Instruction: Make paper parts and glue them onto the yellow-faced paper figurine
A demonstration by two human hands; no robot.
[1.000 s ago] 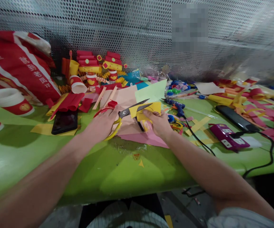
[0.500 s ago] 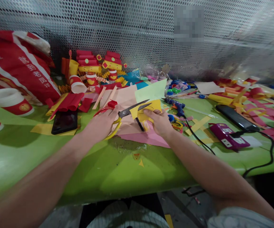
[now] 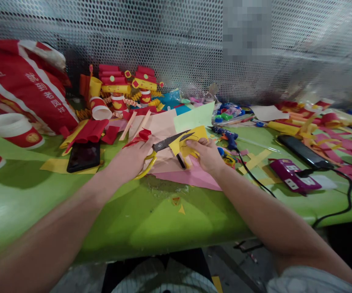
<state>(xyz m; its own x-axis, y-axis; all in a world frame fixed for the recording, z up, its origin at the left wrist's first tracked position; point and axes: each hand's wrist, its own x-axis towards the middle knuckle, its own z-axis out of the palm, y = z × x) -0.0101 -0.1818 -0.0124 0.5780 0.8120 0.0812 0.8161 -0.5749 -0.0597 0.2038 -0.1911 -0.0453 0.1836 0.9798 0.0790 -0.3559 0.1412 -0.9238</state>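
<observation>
My left hand (image 3: 134, 158) is closed round the yellow handle of the scissors (image 3: 165, 143). The dark blades point right and lie across a piece of yellow paper (image 3: 194, 136), with the paper between them. Pinched in my right hand (image 3: 208, 154) is the right part of that yellow paper. Below the two hands lie a pink sheet (image 3: 191, 177), a pale peach sheet (image 3: 160, 122) and a black pen-like stick (image 3: 181, 161). Two small scraps, one a yellow triangle (image 3: 182, 209), rest on the green table (image 3: 151, 228) nearer to me.
A phone (image 3: 83, 156), paper cups (image 3: 14, 130) and a red bag (image 3: 26, 85) are at the left. Two red-and-yellow paper figures (image 3: 117, 87) stand behind. At the right are a glue gun (image 3: 229, 136), a purple power strip (image 3: 294, 175), a black device (image 3: 304, 150) and paper scraps.
The yellow paper has tilted slightly, and the scissor blades look closer together on it. My right hand has shifted a little to the right. My left hand keeps its hold on the scissors.
</observation>
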